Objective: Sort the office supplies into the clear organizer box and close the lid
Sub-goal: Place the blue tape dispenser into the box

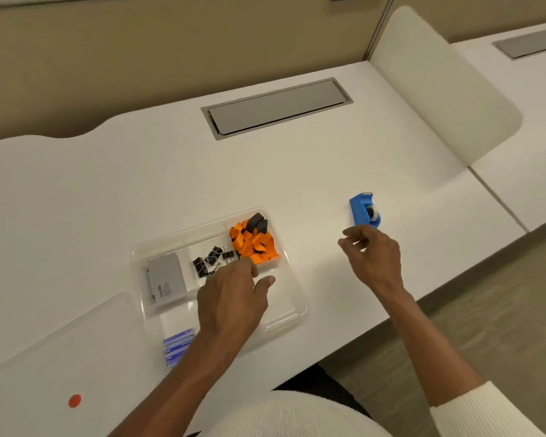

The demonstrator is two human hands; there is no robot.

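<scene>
Head view: step in hand looks like picking up the blue tape dispenser, the last loose item on the bench. Right hand is empty, fingers loosely curled and apart, just short of the dispenser's near end; not touching as far as I can tell. Best grip: pinch the blue body across its sides, stay off the cutter end, lift straight. Left hand is flat and relaxed over the clear organizer box, holding nothing, fingertips near the binder clips and orange pieces. Keep it steadying the box. Free compartment looks like front right. Lid lies left of the box, off.
</scene>
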